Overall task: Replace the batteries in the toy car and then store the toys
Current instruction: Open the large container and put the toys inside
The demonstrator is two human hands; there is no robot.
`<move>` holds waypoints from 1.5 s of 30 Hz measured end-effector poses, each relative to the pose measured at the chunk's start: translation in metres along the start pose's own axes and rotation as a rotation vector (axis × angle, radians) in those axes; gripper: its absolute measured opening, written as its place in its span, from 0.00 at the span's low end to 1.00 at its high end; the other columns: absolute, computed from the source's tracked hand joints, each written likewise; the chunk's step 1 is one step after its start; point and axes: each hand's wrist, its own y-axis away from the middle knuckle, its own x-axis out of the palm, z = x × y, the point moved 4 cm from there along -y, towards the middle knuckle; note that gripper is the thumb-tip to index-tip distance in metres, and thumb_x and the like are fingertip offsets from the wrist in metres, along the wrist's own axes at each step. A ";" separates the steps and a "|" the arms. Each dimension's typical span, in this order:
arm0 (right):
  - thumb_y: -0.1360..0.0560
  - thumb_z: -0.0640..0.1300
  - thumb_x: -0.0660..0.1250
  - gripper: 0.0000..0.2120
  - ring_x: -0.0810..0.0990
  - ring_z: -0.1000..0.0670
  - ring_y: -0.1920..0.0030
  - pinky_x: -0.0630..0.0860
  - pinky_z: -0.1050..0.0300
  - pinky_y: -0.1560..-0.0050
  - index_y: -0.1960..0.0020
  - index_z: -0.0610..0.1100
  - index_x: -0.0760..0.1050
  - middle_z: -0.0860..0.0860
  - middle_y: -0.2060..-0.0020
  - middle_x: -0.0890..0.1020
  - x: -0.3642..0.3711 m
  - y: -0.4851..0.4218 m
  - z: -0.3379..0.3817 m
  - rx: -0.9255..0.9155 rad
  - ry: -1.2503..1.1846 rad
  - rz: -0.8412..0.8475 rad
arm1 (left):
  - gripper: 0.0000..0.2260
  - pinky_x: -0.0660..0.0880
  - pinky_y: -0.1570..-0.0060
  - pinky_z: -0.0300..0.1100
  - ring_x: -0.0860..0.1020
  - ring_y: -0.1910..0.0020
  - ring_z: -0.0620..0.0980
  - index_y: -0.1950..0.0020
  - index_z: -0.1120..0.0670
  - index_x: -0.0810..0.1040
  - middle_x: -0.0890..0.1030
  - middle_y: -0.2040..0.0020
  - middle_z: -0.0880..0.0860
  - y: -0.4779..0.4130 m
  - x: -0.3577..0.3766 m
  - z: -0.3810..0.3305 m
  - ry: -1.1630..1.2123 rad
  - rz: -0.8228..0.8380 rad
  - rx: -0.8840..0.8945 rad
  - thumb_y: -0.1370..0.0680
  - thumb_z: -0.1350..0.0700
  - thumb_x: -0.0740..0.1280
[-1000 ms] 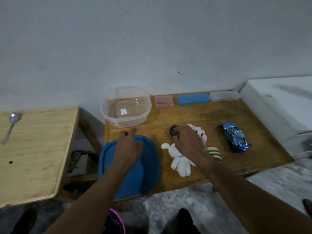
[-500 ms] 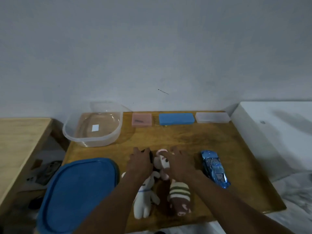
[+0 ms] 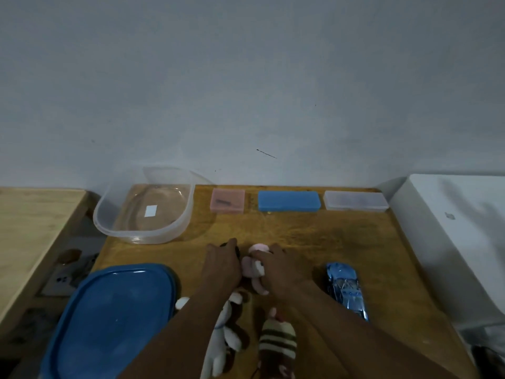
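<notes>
Our left hand (image 3: 222, 265) curled over a small dark thing (image 3: 237, 250), perhaps a toy, while our right hand (image 3: 281, 272) pinched the soft, light pink plush (image 3: 252, 266).

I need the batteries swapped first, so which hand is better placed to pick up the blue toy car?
Right. The right hand rests on the pink plush just beside the blue toy car, with bare table between them. The left hand lies on the plush's far side, over a small dark object.
</notes>
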 end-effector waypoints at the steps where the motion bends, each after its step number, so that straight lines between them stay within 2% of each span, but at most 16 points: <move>1: 0.28 0.44 0.68 0.31 0.67 0.39 0.35 0.69 0.46 0.39 0.28 0.56 0.62 0.44 0.32 0.64 -0.007 -0.004 0.001 -0.003 0.006 -0.028 | 0.24 0.66 0.53 0.42 0.71 0.40 0.58 0.28 0.52 0.63 0.75 0.38 0.60 0.001 -0.008 0.001 0.058 -0.017 -0.012 0.23 0.54 0.64; 3: 0.27 0.44 0.69 0.30 0.67 0.39 0.37 0.71 0.46 0.40 0.28 0.56 0.63 0.43 0.33 0.65 -0.024 -0.012 0.010 -0.018 0.008 -0.073 | 0.26 0.65 0.54 0.42 0.70 0.40 0.59 0.27 0.51 0.62 0.72 0.37 0.62 0.003 -0.028 0.005 0.128 -0.076 -0.023 0.24 0.55 0.67; 8: 0.28 0.44 0.70 0.29 0.70 0.40 0.39 0.73 0.46 0.40 0.30 0.55 0.65 0.43 0.36 0.69 -0.071 -0.027 0.048 -0.084 -0.007 -0.248 | 0.26 0.67 0.56 0.43 0.75 0.46 0.62 0.29 0.49 0.64 0.67 0.39 0.62 0.008 -0.094 0.030 0.203 -0.233 -0.077 0.25 0.62 0.67; 14: 0.29 0.43 0.69 0.29 0.68 0.41 0.38 0.71 0.49 0.41 0.30 0.54 0.66 0.42 0.39 0.68 -0.096 -0.049 0.119 -0.142 -0.061 -0.308 | 0.29 0.70 0.54 0.45 0.73 0.43 0.64 0.27 0.48 0.63 0.70 0.39 0.66 0.004 -0.148 0.092 0.104 -0.324 -0.075 0.26 0.60 0.68; 16: 0.28 0.43 0.68 0.28 0.68 0.41 0.38 0.71 0.48 0.40 0.29 0.54 0.65 0.42 0.39 0.68 -0.092 -0.057 0.144 -0.148 -0.073 -0.318 | 0.30 0.71 0.51 0.46 0.73 0.44 0.63 0.27 0.48 0.63 0.70 0.40 0.65 0.002 -0.156 0.118 0.088 -0.317 -0.084 0.27 0.59 0.69; 19: 0.27 0.43 0.66 0.27 0.70 0.41 0.38 0.73 0.44 0.40 0.30 0.56 0.66 0.42 0.38 0.69 -0.076 -0.073 0.182 -0.150 -0.122 -0.316 | 0.30 0.66 0.55 0.42 0.74 0.46 0.62 0.26 0.49 0.61 0.69 0.38 0.64 -0.006 -0.160 0.156 0.067 -0.287 -0.069 0.26 0.58 0.69; 22: 0.27 0.42 0.64 0.27 0.68 0.40 0.36 0.72 0.43 0.39 0.30 0.56 0.66 0.42 0.36 0.69 -0.063 -0.088 0.216 -0.130 -0.145 -0.298 | 0.30 0.67 0.55 0.43 0.74 0.46 0.63 0.26 0.50 0.61 0.70 0.39 0.64 -0.022 -0.163 0.193 0.066 -0.272 -0.030 0.25 0.59 0.68; 27: 0.26 0.42 0.62 0.23 0.70 0.38 0.41 0.71 0.43 0.41 0.32 0.54 0.68 0.41 0.40 0.71 -0.053 -0.118 0.249 -0.040 -0.051 -0.298 | 0.29 0.65 0.55 0.41 0.74 0.45 0.61 0.26 0.50 0.61 0.70 0.39 0.63 -0.055 -0.166 0.233 0.099 -0.227 0.004 0.24 0.58 0.68; 31: 0.27 0.43 0.63 0.24 0.70 0.38 0.39 0.70 0.42 0.39 0.32 0.56 0.67 0.43 0.39 0.70 -0.050 -0.146 0.255 -0.004 -0.008 -0.261 | 0.28 0.66 0.56 0.39 0.74 0.45 0.58 0.27 0.50 0.62 0.71 0.38 0.61 -0.082 -0.163 0.242 0.140 -0.186 0.027 0.25 0.58 0.69; 33: 0.28 0.44 0.67 0.28 0.69 0.40 0.36 0.71 0.44 0.38 0.31 0.57 0.64 0.44 0.38 0.70 -0.049 -0.162 0.255 -0.004 0.007 -0.225 | 0.28 0.67 0.56 0.39 0.74 0.44 0.57 0.28 0.49 0.62 0.70 0.37 0.61 -0.096 -0.161 0.242 0.162 -0.164 0.031 0.25 0.58 0.69; 35: 0.28 0.43 0.68 0.31 0.68 0.40 0.35 0.71 0.47 0.38 0.28 0.57 0.62 0.42 0.35 0.68 -0.046 -0.177 0.251 0.007 0.031 -0.189 | 0.28 0.70 0.53 0.40 0.74 0.43 0.57 0.27 0.49 0.62 0.70 0.35 0.61 -0.110 -0.156 0.241 0.174 -0.136 0.026 0.24 0.59 0.69; 38: 0.26 0.42 0.67 0.31 0.65 0.39 0.33 0.71 0.48 0.39 0.27 0.56 0.60 0.41 0.33 0.65 -0.039 -0.201 0.246 0.007 0.031 -0.140 | 0.26 0.73 0.42 0.45 0.74 0.40 0.56 0.28 0.50 0.64 0.70 0.33 0.60 -0.130 -0.144 0.242 0.191 -0.095 -0.006 0.24 0.59 0.68; 41: 0.27 0.43 0.66 0.31 0.64 0.38 0.32 0.69 0.46 0.35 0.26 0.53 0.60 0.39 0.33 0.64 -0.032 -0.224 0.242 0.006 0.016 -0.081 | 0.23 0.72 0.43 0.44 0.73 0.39 0.56 0.30 0.50 0.66 0.72 0.34 0.59 -0.151 -0.134 0.244 0.193 -0.063 -0.007 0.24 0.60 0.67; 45: 0.26 0.42 0.66 0.32 0.63 0.37 0.33 0.68 0.46 0.35 0.26 0.53 0.59 0.38 0.33 0.64 -0.023 -0.248 0.232 0.027 0.038 -0.064 | 0.22 0.71 0.41 0.46 0.71 0.37 0.59 0.29 0.53 0.66 0.74 0.35 0.60 -0.175 -0.123 0.246 0.175 -0.007 0.010 0.22 0.61 0.64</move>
